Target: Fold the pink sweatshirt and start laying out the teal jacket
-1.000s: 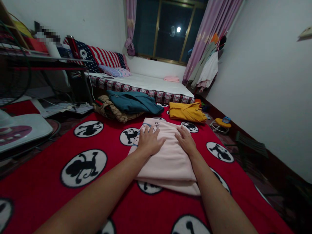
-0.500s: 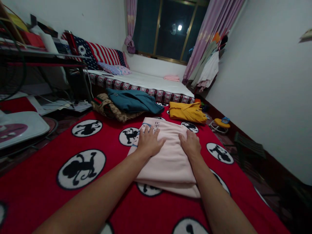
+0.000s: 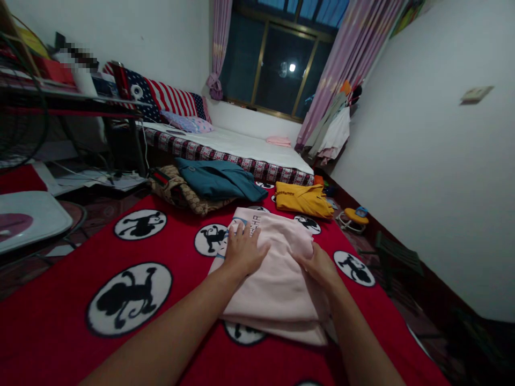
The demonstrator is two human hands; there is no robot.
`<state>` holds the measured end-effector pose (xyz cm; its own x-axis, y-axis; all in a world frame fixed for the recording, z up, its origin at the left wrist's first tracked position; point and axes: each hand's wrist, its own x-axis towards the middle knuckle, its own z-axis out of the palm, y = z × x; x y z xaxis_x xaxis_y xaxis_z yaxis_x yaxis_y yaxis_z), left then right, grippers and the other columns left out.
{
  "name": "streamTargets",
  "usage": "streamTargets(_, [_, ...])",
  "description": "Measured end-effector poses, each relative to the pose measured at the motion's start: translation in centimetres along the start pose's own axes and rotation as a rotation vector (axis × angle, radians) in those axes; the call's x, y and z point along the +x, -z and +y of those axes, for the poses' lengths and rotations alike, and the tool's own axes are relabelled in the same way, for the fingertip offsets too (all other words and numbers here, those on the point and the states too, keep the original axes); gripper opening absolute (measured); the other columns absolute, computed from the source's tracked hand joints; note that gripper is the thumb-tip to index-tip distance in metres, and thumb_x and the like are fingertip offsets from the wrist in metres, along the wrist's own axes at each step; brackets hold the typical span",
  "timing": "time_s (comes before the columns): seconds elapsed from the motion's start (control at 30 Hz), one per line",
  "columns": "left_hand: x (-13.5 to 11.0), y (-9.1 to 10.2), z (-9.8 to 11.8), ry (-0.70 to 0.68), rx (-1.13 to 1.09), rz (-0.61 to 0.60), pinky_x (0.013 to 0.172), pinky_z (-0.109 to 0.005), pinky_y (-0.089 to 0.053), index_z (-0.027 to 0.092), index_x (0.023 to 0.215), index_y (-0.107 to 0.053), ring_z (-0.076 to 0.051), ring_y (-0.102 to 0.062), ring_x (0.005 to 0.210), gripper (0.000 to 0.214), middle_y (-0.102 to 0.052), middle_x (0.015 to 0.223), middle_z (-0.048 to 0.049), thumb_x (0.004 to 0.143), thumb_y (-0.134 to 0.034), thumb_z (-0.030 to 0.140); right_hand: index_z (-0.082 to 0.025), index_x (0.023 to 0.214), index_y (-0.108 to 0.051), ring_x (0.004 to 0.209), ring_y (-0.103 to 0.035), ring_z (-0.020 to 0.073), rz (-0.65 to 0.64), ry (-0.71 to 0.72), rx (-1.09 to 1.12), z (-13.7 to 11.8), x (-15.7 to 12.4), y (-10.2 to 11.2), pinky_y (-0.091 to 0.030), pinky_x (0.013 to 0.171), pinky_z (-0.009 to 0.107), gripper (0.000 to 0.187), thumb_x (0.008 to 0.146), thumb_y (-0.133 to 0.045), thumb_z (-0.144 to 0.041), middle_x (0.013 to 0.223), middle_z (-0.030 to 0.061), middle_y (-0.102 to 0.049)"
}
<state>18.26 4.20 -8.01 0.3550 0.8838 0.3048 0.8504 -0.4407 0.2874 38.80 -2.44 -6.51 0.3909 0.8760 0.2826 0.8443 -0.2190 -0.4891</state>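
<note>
Red blanket [image 3: 80, 252] bears pink garment [image 3: 273, 273]; left hand [image 3: 241, 252] flat, right hand [image 3: 322, 266] pinching it.

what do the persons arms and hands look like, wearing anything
Both forearms are bare all the way to the bottom edge of the picture, with no sleeves in view. The left hand and right hand wear no gloves, and no watch, ring or bracelet shows.

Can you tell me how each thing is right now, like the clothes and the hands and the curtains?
pink garment: folded, lying on the red blanket.
left hand: flat, pressing the pink garment.
right hand: gripping the garment's right edge, lifting it a little.
yellow garment: folded.
teal garment: loosely piled on a patterned one.
curtains: pulled open.
</note>
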Motion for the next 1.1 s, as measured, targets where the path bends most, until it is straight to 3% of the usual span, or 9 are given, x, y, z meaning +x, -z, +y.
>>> streamTargets(0.13, [1.0,0.8,-0.9,0.006,-0.192,-0.019,0.115,-0.055,-0.017,0.025,0.129,-0.060,-0.032,-0.036,0.137,0.052,-0.047,0.146,-0.0107,0.088,-0.048,0.054,-0.021,0.116,-0.056,0.095,-0.066,0.0295,0.049,-0.041,0.155,-2.5,-2.0,0.4,-0.051,0.078,0.037,0.048,0.070,-0.061,-0.037,0.104,0.0100,-0.071])
streamTargets(0.2, [2.2,1.4,-2.3,-0.008,-0.356,-0.021,0.112,-0.047,-0.030,0.024,0.123,-0.063,-0.026,-0.047,0.129,0.043,-0.057,0.136,-0.0077,0.091,-0.046,0.047,-0.021,0.109,-0.056,0.089,-0.067,0.0261,0.058,0.005,0.338,-3.4,-1.9,2.0,-0.051,0.075,0.034,0.041,0.070,-0.059,-0.034,0.098,0.0070,-0.071])
streamTargets(0.27, [3.4,1.8,-4.3,0.001,-0.464,0.075,0.106,-0.037,-0.040,0.021,0.120,-0.065,-0.021,-0.055,0.120,0.041,-0.063,0.126,-0.0073,0.094,-0.039,0.039,-0.019,0.100,-0.058,0.082,-0.065,0.0234,0.080,0.016,0.451,-4.1,-0.6,4.4,-0.050,0.072,0.031,0.036,0.067,-0.060,-0.033,0.092,0.0057,-0.071])
streamTargets(0.4, [4.3,0.8,-7.8,0.082,-0.407,0.288,0.106,-0.037,-0.040,0.015,0.115,-0.066,-0.023,-0.055,0.117,0.036,-0.063,0.122,-0.0112,0.092,-0.043,0.031,-0.017,0.085,-0.060,0.071,-0.060,0.0189,0.145,0.018,0.446,-5.8,4.9,9.5,-0.047,0.066,0.029,0.031,0.057,-0.066,-0.030,0.080,0.0025,-0.067])
streamTargets(0.6, [3.4,-1.3,-8.9,0.098,-0.239,0.182,0.102,-0.040,-0.043,0.019,0.115,-0.067,-0.026,-0.055,0.114,0.033,-0.061,0.123,-0.0106,0.088,-0.050,0.027,-0.013,0.082,-0.059,0.066,-0.052,0.0115,0.164,0.290,0.385,-11.3,15.4,13.7,-0.042,0.062,0.024,0.026,0.058,-0.068,-0.017,0.072,-0.0032,-0.058])
streamTargets(0.73, [3.3,-1.4,-8.8,0.085,-0.201,0.156,0.102,-0.041,-0.043,0.022,0.113,-0.068,-0.026,-0.053,0.116,0.032,-0.061,0.122,-0.0092,0.087,-0.050,0.027,-0.007,0.094,-0.059,0.068,-0.051,0.0068,0.298,0.362,0.288,-13.1,22.1,16.2,-0.040,0.063,0.022,0.025,0.071,-0.064,-0.016,0.084,0.0027,-0.063])
streamTargets(0.9, [3.4,-1.5,-8.8,0.083,-0.170,0.138,0.101,-0.043,-0.043,0.022,0.110,-0.069,-0.027,-0.052,0.117,0.030,-0.059,0.126,-0.0089,0.087,-0.051,0.027,-0.008,0.099,-0.062,0.075,-0.059,0.0104,0.434,0.118,0.128,-8.3,27.5,16.7,-0.042,0.064,0.024,0.028,0.078,-0.062,-0.027,0.095,0.0098,-0.065])
streamTargets(1.03, [3.5,-1.7,-8.5,0.095,-0.134,0.135,0.100,-0.044,-0.043,0.023,0.110,-0.069,-0.027,-0.052,0.117,0.029,-0.059,0.126,-0.0082,0.087,-0.051,0.027,0.003,0.122,-0.052,0.103,-0.059,0.0347,0.505,-0.185,-0.038,-1.8,28.4,12.4,-0.044,0.083,0.047,0.064,0.069,-0.072,-0.027,0.114,0.0302,-0.058])
streamTargets(1.1, [3.5,-1.7,-8.3,0.094,-0.112,0.132,0.100,-0.044,-0.043,0.023,0.110,-0.069,-0.027,-0.052,0.117,0.029,-0.059,0.126,-0.0083,0.087,-0.052,0.026,0.000,0.134,-0.044,0.118,-0.050,0.0419,0.512,-0.238,-0.114,0.2,28.1,8.9,-0.037,0.093,0.057,0.073,0.073,-0.071,-0.031,0.126,0.0337,-0.052])
